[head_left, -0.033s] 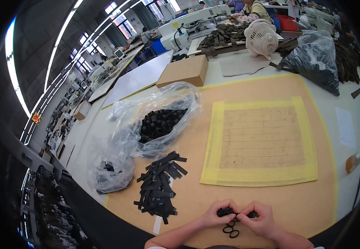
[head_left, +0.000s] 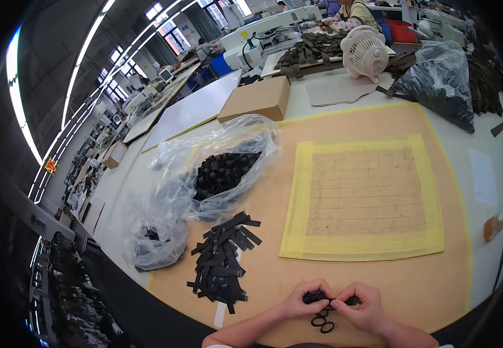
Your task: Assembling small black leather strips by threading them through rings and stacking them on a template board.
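Observation:
Near the front edge of the table, my left hand and my right hand are closed, with their fingertips nearly meeting. Between the left fingers is a bunch of black strap pieces. Pinched in the right fingers is a black strap piece, partly covered by the hand. Whether the two hands grip one joined piece cannot be made out. Just below the fingers lie a few black rings. To the left is a loose pile of short black strips.
A clear plastic bag full of black loops lies beyond the strips. Right of it is a yellow-edged rectangular panel. Farther back stand a cardboard box, a white fan and a filled plastic bag. A person works behind.

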Tool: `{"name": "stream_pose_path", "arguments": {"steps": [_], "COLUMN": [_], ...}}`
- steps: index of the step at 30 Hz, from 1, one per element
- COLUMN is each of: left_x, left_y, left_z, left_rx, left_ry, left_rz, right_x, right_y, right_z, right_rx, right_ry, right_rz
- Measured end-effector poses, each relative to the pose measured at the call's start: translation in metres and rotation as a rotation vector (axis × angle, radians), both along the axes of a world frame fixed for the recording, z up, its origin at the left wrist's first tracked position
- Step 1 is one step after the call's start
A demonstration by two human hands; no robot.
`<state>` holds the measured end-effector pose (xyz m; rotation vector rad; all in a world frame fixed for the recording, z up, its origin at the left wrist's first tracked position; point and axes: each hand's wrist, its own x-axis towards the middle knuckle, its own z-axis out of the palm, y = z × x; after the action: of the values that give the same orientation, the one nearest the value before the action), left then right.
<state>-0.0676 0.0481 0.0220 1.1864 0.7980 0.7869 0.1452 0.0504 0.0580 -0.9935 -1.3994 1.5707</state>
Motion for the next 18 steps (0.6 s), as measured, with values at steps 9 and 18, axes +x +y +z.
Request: {"name": "stream_pose_path", "arguments": {"steps": [9, 18], "left_x": [0.002, 0.006], "left_y": [0.000, -0.002], "left_z": [0.004, 0.003], "left_rx": [0.115, 0.181], "left_ry": [0.038, 0.081], "left_rz": [0.054, 0.105], "right_x": [-0.003, -0.002], "right_y": [0.000, -0.002], "right_z": [0.004, -0.022], "right_rx": [0.021, 0.008], "right_ry": [-0.020, 0.026], "right_rz": [-0.013, -0.007]}}
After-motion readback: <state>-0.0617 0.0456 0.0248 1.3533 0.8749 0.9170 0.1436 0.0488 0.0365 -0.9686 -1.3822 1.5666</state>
